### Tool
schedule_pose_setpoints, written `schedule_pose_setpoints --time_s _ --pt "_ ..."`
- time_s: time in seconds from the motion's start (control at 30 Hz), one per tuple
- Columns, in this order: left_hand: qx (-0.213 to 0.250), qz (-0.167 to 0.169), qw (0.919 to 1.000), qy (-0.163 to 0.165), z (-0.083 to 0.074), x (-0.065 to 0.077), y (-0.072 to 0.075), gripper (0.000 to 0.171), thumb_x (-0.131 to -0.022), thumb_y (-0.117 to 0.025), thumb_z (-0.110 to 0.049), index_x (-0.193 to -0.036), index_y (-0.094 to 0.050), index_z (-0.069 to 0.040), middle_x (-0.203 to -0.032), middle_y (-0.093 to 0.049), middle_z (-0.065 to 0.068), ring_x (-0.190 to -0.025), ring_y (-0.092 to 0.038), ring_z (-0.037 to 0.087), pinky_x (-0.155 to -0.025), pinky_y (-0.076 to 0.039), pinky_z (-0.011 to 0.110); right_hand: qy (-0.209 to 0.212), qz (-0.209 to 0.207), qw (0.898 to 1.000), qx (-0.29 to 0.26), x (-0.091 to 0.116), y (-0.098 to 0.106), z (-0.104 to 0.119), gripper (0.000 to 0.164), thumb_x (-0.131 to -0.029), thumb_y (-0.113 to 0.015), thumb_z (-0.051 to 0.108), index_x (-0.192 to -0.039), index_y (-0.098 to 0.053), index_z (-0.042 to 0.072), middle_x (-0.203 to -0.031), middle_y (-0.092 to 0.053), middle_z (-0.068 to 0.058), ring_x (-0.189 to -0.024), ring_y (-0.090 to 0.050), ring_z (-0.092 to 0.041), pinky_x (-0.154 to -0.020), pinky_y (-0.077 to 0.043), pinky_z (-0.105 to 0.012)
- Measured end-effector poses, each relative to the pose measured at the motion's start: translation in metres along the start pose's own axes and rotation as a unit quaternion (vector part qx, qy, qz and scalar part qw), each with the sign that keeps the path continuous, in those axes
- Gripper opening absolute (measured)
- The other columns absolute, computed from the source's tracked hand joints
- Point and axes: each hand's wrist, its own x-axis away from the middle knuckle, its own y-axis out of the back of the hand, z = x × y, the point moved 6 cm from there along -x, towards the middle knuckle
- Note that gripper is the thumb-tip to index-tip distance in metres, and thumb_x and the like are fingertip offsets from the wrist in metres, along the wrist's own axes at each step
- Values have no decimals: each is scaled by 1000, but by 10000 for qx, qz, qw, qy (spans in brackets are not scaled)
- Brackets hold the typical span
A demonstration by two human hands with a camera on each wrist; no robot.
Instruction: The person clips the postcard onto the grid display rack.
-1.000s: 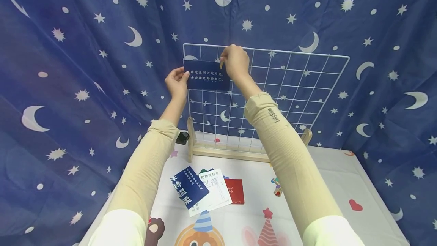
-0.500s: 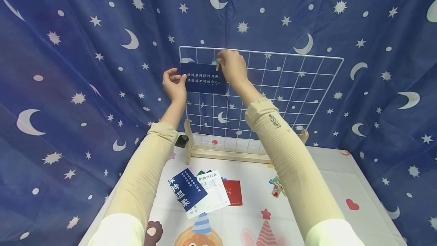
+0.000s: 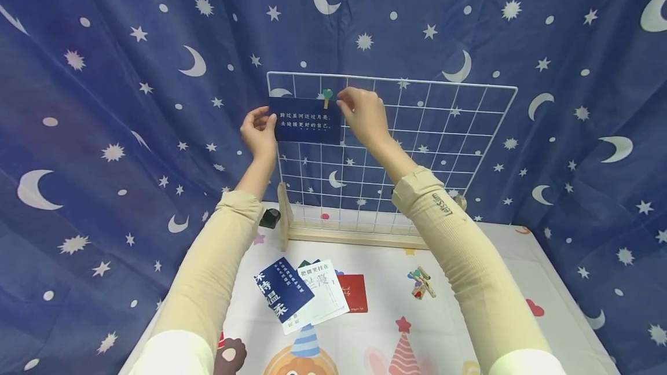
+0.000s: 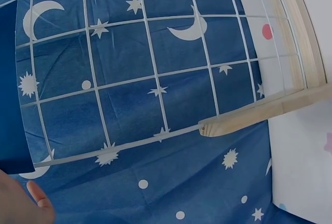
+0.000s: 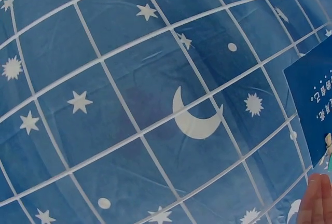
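Note:
A dark blue card (image 3: 307, 133) with two lines of white writing lies against the upper left of the white wire grid (image 3: 411, 81). At its top right sits a small wooden clothespin (image 3: 327, 99) with a green heart. My left hand (image 3: 259, 135) pinches the card's left edge between thumb and fingers. Just right of the clothespin is my right hand (image 3: 366, 116), its fingers bent loosely around nothing. In the right wrist view, fingertips (image 5: 317, 182) show close below the card's corner (image 5: 311, 110). Only part of the left hand (image 4: 23, 203) shows in the left wrist view.
The grid stands in a wooden base (image 3: 354, 236) on the table. In front lie overlapping cards: a blue one (image 3: 283, 291), a white one (image 3: 328, 297), a red one (image 3: 356, 295). Several clothespins (image 3: 423, 283) are heaped at right. A black object (image 3: 270, 218) sits by the left foot.
My right hand has let go of the clothespin and moved slightly right, so its green heart shows. The left hand stays at the card's left edge.

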Motion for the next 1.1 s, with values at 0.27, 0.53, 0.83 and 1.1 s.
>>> schedule_pose_setpoints --time_s 0.27,0.53,0.83,1.1 --pt "250 228 9994 26 7 4 13 22 -88 -64 -6 -107 -64 4 -75 -51 -12 -66 -47 -2 -66 -41 13 4 289 9995 -146 24 2 -5 22 -94 -57 15 -109 -66 2 -100 -70 -14 -90 -65 -25 -83 -52 -34" --pt "172 786 9968 11 11 14 19 25 -92 -60 -14 -110 -62 3 -81 -50 -12 -68 -48 0 -66 -40 15 222 136 9985 -478 46 9 -15 20 -92 -59 11 -107 -67 0 -99 -70 -16 -87 -65 -27 -79 -54 -35" --pt "-274 1770 9833 -340 10 36 26 29 -93 -59 -14 -114 -59 6 -87 -55 -7 -76 -48 -3 -73 -40 15 255 46 9971 -709 76 16 -30 20 -90 -62 10 -106 -67 0 -98 -71 -16 -85 -67 -26 -72 -56 -35" --pt "-798 2670 9597 -370 17 64 33 32 -91 -61 -11 -118 -57 7 -101 -59 22 -79 -48 0 -80 -41 21 224 16 9968 -765 105 18 -45 18 -88 -63 7 -103 -67 -2 -92 -71 -17 -79 -64 -26 -68 -54 -37"
